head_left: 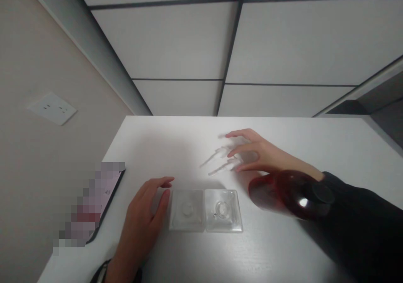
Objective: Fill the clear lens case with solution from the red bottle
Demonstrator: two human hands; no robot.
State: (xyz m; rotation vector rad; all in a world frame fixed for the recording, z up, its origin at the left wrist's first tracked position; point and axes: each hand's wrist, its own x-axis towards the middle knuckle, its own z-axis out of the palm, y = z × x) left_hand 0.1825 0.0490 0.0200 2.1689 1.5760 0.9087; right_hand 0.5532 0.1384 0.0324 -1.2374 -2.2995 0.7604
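A clear plastic case [204, 228] lies unfolded on the table, two square halves side by side, each with a round ring in its middle. My left hand [143, 211] rests at its left edge, fingers loosely curved and apart from the thumb; I cannot tell whether the thumb touches the case. Farther back, my right hand [256, 150] reaches over some thin, pointed, whitish translucent pieces [222, 164]. Its fingers are spread, with the index fingertip and thumb beside or touching the pieces' right ends. No grip on them shows. Their exact kind is unclear.
A dark red translucent bottle [291, 195] with a dark cap stands before my right forearm, hiding part of it. A phone [94, 211], its screen blurred, lies near the left edge of the white table [176, 144]. Behind are white panels; a wall socket [53, 108] is at left.
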